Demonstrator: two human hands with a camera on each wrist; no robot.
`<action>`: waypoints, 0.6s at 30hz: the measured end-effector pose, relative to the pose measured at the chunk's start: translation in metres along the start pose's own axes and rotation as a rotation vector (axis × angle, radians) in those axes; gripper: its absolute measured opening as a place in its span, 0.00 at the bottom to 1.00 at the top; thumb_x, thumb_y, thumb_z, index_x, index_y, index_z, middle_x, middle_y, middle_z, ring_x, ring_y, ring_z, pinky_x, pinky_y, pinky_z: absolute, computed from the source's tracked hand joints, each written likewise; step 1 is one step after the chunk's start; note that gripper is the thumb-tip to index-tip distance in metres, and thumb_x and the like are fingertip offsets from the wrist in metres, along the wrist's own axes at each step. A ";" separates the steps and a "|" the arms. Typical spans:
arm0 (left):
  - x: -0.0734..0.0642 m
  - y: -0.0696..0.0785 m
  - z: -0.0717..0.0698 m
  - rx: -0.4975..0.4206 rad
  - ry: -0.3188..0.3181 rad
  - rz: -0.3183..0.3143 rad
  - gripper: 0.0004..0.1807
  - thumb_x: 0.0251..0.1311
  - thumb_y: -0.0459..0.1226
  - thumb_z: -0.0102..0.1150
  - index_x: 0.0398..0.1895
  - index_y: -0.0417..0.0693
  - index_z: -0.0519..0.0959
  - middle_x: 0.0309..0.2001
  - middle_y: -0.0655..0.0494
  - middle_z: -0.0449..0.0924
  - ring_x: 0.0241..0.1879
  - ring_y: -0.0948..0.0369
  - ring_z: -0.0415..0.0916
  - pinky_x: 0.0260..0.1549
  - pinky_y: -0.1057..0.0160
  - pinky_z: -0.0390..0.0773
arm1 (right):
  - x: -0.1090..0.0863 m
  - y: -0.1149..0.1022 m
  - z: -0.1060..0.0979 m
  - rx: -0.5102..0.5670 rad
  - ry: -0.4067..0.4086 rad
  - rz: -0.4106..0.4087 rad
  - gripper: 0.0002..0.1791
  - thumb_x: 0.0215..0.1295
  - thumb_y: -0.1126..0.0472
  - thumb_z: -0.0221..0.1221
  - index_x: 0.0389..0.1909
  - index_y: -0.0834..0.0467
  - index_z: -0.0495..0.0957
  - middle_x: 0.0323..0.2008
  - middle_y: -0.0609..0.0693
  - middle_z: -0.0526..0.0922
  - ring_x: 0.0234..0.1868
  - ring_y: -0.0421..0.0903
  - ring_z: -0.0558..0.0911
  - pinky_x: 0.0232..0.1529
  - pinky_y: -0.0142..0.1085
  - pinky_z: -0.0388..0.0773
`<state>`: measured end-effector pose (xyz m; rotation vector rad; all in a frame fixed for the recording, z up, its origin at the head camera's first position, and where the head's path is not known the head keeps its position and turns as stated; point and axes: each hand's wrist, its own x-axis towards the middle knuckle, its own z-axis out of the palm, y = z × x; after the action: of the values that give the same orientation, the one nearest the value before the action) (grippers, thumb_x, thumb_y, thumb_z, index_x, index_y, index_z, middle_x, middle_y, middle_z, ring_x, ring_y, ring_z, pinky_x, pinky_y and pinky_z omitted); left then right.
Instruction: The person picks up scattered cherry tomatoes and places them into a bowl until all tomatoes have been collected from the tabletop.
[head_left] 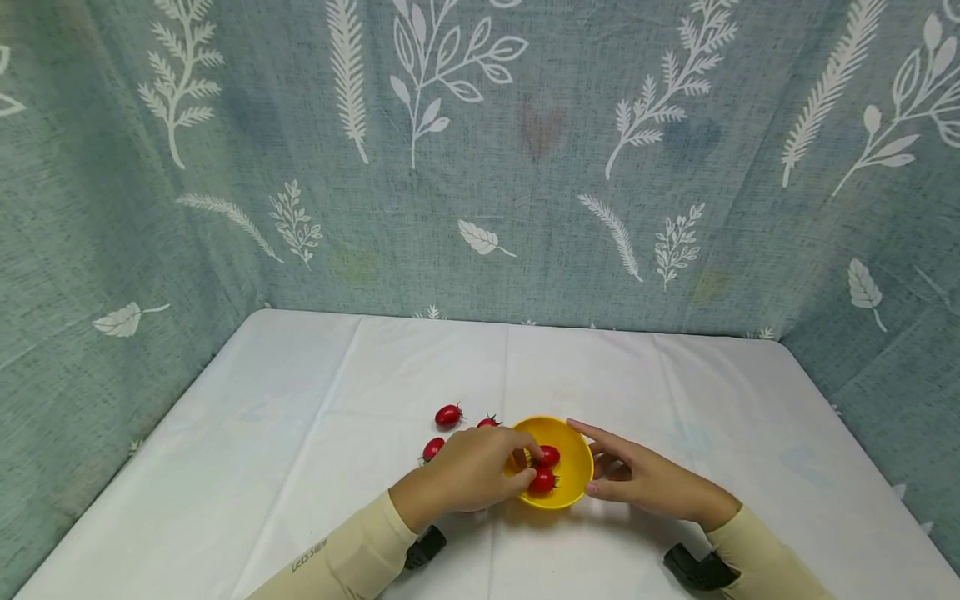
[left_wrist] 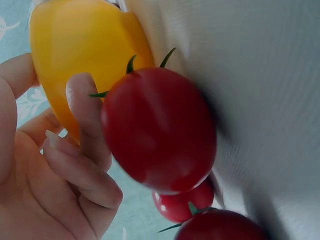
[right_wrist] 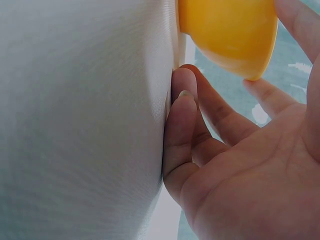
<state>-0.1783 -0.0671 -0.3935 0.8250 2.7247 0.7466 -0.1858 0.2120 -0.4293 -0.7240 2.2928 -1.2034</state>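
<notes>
Two tomatoes (head_left: pixel 550 456) in yellow bowl (head_left: pixel 574 467), bowl on white surface (head_left: pixel 637 392). My left grip (head_left: pixel 478 468) over left rim: fingers bent, thumb and index parted, no tomato seen between. My right grip (head_left: pixel 660 482) spread, fingertips at right rim. Risk, I judge: left knuckles catching rim could tip bowl; light right contact could let it slide. Loose tomatoes (head_left: pixel 448 417) left of bowl could roll if brushed.
</notes>
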 end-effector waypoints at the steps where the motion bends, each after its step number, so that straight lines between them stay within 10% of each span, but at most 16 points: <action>1: 0.000 0.000 -0.001 -0.002 0.006 0.000 0.12 0.62 0.46 0.64 0.47 0.60 0.84 0.33 0.69 0.81 0.30 0.69 0.72 0.28 0.70 0.73 | 0.000 0.000 0.000 -0.001 0.002 0.004 0.42 0.69 0.50 0.61 0.79 0.37 0.51 0.58 0.53 0.78 0.50 0.44 0.80 0.52 0.31 0.78; 18: -0.001 -0.010 -0.019 0.016 0.153 -0.015 0.13 0.66 0.47 0.61 0.51 0.57 0.83 0.39 0.67 0.83 0.32 0.66 0.73 0.35 0.65 0.75 | 0.000 0.000 0.000 -0.006 0.003 -0.007 0.41 0.69 0.51 0.61 0.78 0.38 0.52 0.54 0.52 0.78 0.49 0.44 0.78 0.51 0.30 0.77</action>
<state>-0.1876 -0.0826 -0.3826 0.7794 2.8711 0.8182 -0.1861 0.2123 -0.4295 -0.7341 2.2991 -1.2016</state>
